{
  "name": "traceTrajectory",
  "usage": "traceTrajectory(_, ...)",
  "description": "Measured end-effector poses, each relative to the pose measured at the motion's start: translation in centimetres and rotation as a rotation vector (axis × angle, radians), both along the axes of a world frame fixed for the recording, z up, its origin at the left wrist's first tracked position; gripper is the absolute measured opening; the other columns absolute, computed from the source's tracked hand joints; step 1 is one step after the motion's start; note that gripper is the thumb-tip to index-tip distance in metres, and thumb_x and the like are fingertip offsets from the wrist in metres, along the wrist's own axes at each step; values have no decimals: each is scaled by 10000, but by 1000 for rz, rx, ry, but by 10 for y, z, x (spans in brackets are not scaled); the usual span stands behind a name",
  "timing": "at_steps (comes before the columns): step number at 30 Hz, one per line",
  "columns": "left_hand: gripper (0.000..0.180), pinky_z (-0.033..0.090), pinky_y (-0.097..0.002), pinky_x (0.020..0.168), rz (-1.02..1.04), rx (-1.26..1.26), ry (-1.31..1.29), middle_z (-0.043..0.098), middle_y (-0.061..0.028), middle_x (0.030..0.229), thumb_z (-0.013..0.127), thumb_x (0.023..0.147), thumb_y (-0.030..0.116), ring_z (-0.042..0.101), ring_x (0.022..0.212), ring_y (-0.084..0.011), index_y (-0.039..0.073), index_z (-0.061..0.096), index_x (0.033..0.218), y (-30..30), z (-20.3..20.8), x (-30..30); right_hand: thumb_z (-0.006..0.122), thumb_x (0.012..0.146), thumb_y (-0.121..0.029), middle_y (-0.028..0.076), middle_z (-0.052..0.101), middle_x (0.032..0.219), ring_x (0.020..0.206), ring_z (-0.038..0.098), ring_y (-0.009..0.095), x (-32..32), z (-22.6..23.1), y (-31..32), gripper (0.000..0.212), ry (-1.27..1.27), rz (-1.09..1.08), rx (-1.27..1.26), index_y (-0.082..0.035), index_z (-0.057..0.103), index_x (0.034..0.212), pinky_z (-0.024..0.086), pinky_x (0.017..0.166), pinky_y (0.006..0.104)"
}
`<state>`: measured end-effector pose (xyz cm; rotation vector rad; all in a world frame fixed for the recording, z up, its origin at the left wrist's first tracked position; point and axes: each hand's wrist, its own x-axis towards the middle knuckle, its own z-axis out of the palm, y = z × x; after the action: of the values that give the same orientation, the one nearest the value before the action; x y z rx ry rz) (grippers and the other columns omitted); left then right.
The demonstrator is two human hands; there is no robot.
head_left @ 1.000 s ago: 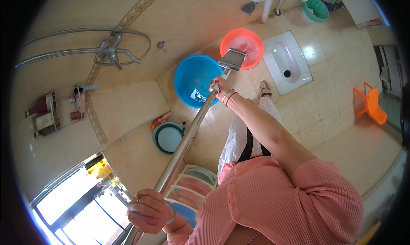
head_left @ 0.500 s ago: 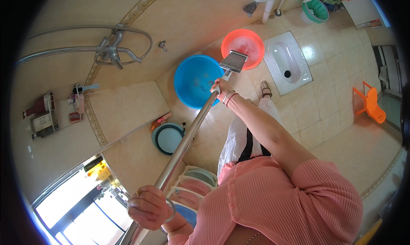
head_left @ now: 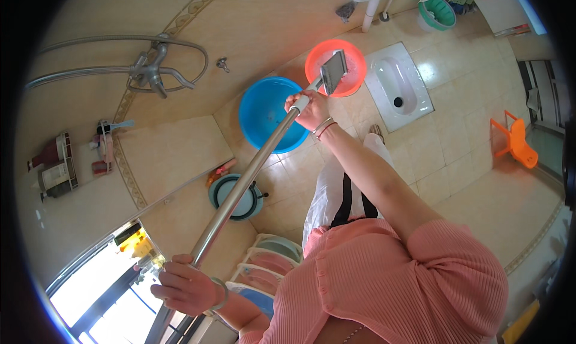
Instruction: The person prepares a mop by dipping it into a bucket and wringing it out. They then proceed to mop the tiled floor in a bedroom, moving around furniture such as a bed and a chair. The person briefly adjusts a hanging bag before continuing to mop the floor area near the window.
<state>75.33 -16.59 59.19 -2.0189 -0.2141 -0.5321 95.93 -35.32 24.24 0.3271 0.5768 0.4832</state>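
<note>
A long-handled squeegee (head_left: 252,171) with a shiny metal pole runs slantwise across the view. My right hand (head_left: 312,111) grips it near the white collar below the head. Lower down, at the left, my left hand (head_left: 187,286) curls round the pole, its fingers looser and partly hiding the shaft. The flat grey squeegee head (head_left: 333,72) is tilted over an orange-red basin (head_left: 357,86) of foamy water. Beside that basin, under the collar, stands a big blue basin (head_left: 257,123) with some water in it.
A white squat toilet (head_left: 414,107) is set in the floor right of the basins. An orange stool (head_left: 515,141) stands farther right. Grey-green basins (head_left: 255,207) and a white rack (head_left: 264,241) are near the left wall, below a shower tap (head_left: 147,74).
The squeegee head has turned about the pole and now sits more over the orange-red basin. My left hand has moved slightly left and loosened; my right hand has shifted slightly up.
</note>
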Motion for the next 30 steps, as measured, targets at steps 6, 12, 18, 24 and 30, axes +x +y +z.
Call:
traceTrajectory(6, 388, 383, -381, 754, 1296, 3061, 567, 280, 1, 637, 313, 974, 440, 316, 591, -151, 120, 422, 783, 7, -7, -6, 567, 831, -216, 101, 461, 640, 615, 501, 255, 28, 13, -63, 221, 39, 80, -279, -66, 436, 736, 436, 609, 387)
traceTrajectory(12, 360, 394, -354, 760, 1229, 2875, 785, 336, 4, 640, 487, 918, 422, 346, 614, -143, 90, 442, 785, 1, -11, -4, 572, 837, -191, 39, 439, 547, 517, 464, 191, 29, -7, -156, 232, 124, -37, -192, -89, 456, 663, 431, 510, 312)
traceTrajectory(18, 403, 325, -237, 502, 1130, 2731, 872, 278, 31, 523, 530, 913, 236, 298, 488, -80, 165, 291, 596, -13, 2, -12, 569, 847, -108, -5, 449, 542, 503, 470, 130, 20, -61, -296, 201, 340, -103, -641, -83, 444, 691, 453, 490, 263)
traceTrajectory(24, 384, 229, -226, 415, 1134, 2802, 643, 240, 27, 477, 393, 937, 177, 237, 421, -75, 159, 273, 573, -131, -10, 19, 524, 870, -60, -26, 415, 542, 463, 443, 80, 3, -60, -353, 215, 408, -203, -352, -87, 408, 690, 424, 442, 211)
traceTrajectory(30, 282, 239, -297, 525, 1307, 3053, 335, 318, -3, 560, 409, 932, 207, 277, 523, -107, 129, 317, 677, -314, -92, 56, 539, 872, -86, -24, 434, 549, 478, 451, 89, 1, -53, -368, 210, 291, -203, -127, -94, 418, 701, 432, 473, 232)
